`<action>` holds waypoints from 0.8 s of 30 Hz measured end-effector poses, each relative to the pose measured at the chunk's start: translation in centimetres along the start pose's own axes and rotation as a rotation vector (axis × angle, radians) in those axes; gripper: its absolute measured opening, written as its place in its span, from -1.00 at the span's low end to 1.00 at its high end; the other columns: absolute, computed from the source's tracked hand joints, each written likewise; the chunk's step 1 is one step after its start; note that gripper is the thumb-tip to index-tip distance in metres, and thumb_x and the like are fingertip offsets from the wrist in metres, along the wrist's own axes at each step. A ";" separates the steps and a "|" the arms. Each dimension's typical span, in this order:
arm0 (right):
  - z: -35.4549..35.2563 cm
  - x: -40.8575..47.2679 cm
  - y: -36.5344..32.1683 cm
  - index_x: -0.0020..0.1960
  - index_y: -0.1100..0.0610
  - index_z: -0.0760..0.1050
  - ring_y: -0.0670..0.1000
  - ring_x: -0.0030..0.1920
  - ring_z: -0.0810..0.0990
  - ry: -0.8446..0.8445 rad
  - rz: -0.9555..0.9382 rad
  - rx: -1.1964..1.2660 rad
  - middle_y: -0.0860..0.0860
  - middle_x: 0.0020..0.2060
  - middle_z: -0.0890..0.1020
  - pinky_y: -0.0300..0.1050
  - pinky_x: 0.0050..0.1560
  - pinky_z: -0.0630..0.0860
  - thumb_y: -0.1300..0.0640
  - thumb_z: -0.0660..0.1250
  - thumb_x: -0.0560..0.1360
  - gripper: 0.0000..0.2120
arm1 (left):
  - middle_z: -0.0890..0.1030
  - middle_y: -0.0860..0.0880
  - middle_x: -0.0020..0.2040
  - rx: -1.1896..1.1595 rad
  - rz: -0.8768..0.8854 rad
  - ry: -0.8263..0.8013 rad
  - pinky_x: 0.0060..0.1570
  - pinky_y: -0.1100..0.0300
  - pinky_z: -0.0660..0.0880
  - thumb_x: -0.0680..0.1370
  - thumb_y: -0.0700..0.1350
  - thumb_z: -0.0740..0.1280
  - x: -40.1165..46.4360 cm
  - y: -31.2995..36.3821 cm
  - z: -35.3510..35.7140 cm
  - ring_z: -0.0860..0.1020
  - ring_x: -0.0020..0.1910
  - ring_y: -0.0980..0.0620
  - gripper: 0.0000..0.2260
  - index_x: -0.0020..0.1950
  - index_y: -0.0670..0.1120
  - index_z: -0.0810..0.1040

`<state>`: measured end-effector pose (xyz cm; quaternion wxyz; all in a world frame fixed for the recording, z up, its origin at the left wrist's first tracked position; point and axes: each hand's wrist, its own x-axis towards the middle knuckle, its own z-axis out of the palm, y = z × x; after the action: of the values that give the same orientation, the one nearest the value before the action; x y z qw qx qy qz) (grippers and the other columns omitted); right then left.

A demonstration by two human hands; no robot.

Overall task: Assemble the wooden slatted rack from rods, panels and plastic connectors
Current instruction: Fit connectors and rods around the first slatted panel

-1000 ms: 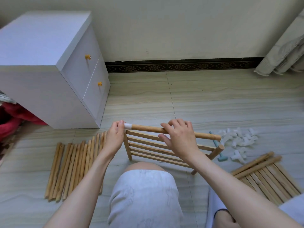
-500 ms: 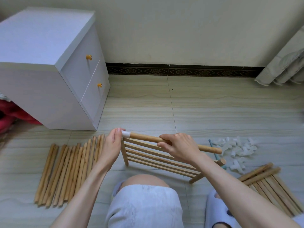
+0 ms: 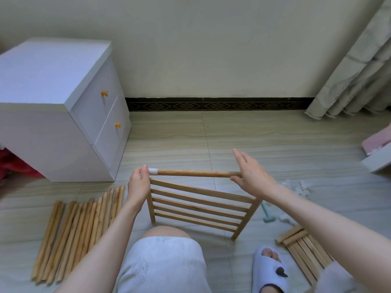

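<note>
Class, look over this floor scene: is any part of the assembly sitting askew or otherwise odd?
Yes. The slatted wooden panel stands tilted, its right leg lower than its left. The round wooden rod has a white plastic connector on its left end only; its right end sits behind the open right hand.

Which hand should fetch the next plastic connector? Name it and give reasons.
Right. The right hand is open, and the connectors lie on its side. The left hand grips the rod at its capped end.

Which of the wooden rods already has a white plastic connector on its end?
Only the rod held level above the slatted panel: a white connector caps its end at the left hand. The rods on the floor have bare ends.
</note>
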<state>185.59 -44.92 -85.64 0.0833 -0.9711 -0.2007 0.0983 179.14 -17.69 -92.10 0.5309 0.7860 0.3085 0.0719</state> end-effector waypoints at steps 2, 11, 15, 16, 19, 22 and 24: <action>-1.2 -0.6 2.8 0.49 0.22 0.08 0.11 0.41 0.27 -0.085 0.201 0.063 0.13 0.44 0.27 -0.01 0.37 0.26 -0.04 0.29 0.53 -0.32 | 0.45 -0.06 -0.15 -0.006 0.002 0.009 -0.18 0.13 0.33 0.66 0.05 -0.01 0.2 0.1 0.1 0.41 -0.11 0.00 -0.64 0.12 -0.18 0.44; 4.0 -4.7 7.5 0.01 0.22 0.59 -0.01 -0.09 0.60 -0.136 0.281 0.564 0.08 0.06 0.61 -0.26 -0.22 0.59 0.21 0.36 0.49 -0.88 | 0.50 -0.15 0.23 -0.046 0.022 0.088 0.20 -0.03 0.36 0.65 0.01 0.07 0.3 -0.4 0.9 0.43 0.25 -0.12 -0.65 0.30 -0.14 0.46; 5.9 -4.4 8.1 -0.12 0.29 0.58 -0.01 -0.14 0.61 0.004 0.216 0.564 0.11 -0.11 0.64 -0.13 -0.07 0.54 0.23 0.40 0.45 -0.90 | 0.56 -0.16 0.13 0.296 0.139 0.218 0.18 -0.05 0.31 0.61 -0.15 0.11 -0.1 0.7 0.7 0.45 0.20 -0.16 -0.73 0.17 -0.10 0.56; 6.1 -4.2 8.3 -0.15 0.30 0.57 -0.03 -0.15 0.60 0.034 0.196 0.556 0.12 -0.15 0.64 -0.16 -0.08 0.48 0.23 0.40 0.45 -0.88 | 0.56 -0.14 0.12 0.463 0.200 0.262 0.24 -0.08 0.25 0.58 -0.18 0.13 -0.2 1.2 0.9 0.44 0.20 -0.15 -0.74 0.13 -0.09 0.58; 6.4 -3.7 8.5 -0.24 0.23 0.50 -0.15 -0.30 0.50 0.114 0.149 0.534 -0.02 -0.35 0.56 -0.24 -0.22 0.33 0.18 0.39 0.46 -0.85 | 0.58 -0.07 0.11 0.679 0.505 0.205 0.34 -0.20 0.13 0.56 -0.15 0.16 -0.6 2.8 3.2 0.48 0.21 -0.09 -0.75 0.11 -0.07 0.58; 6.9 -2.6 8.9 -0.19 0.22 0.53 -0.11 -0.29 0.49 0.177 0.133 0.546 -0.05 -0.37 0.53 -0.28 -0.21 0.34 0.15 0.37 0.47 -0.86 | 0.58 0.00 0.15 0.824 0.663 -0.103 0.29 -0.06 0.29 0.59 0.09 0.10 -1.7 4.6 7.7 0.52 0.18 -0.03 -0.62 0.33 -0.02 0.44; 7.3 -2.1 9.2 -0.21 0.19 0.51 0.00 -0.22 0.54 0.218 0.120 0.587 -0.02 -0.34 0.57 -0.21 -0.13 0.40 0.15 0.37 0.47 -0.87 | 0.60 0.03 0.08 0.906 0.794 -0.172 0.15 0.01 0.40 0.55 0.22 0.02 -2.1 5.7 10.5 0.56 0.10 -0.04 -0.52 0.35 0.02 0.42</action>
<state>185.54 -53.23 -94.25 0.3752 -0.9205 -0.0962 0.0522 184.42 -28.62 -91.13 0.0991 0.9917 -0.0522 0.0624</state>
